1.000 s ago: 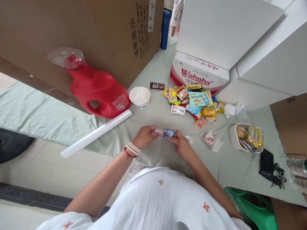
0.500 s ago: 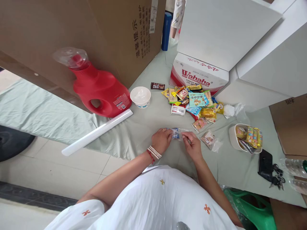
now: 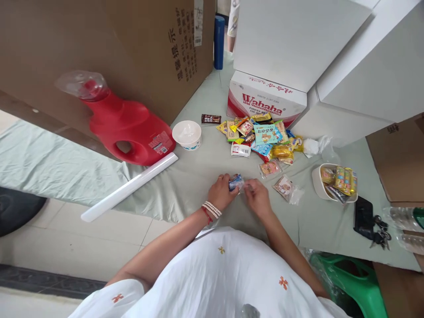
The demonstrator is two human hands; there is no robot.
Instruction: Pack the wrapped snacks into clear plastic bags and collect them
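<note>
My left hand (image 3: 222, 192) is closed round a small blue snack packet (image 3: 236, 182) over the cloth near my body. Fingers bent in a pinch, my right hand (image 3: 257, 196) grips the clear plastic wrap (image 3: 244, 185) at the packet's right end. Right of that hand lies a snack in a clear wrapper (image 3: 285, 188), with a pinkish wrapped snack (image 3: 269, 168) just behind it. A heap of colourful snack packets (image 3: 265, 137) spreads farther back. Apart from the heap lies a dark brown packet (image 3: 211, 119).
A white paper bowl (image 3: 187, 134) stands beside a red detergent bottle (image 3: 132, 128) and a white tube (image 3: 130, 187) on the left. A white tub (image 3: 319, 185) of snacks, a black phone-like item (image 3: 361, 216) and keys (image 3: 380, 234) are at right. A Wahaha carton (image 3: 265, 99) stands behind.
The blue packet has gone from lying stretched flat between both hands to tilted up in my left fingers. My right hand has moved closer to it. The whole view has shifted slightly.
</note>
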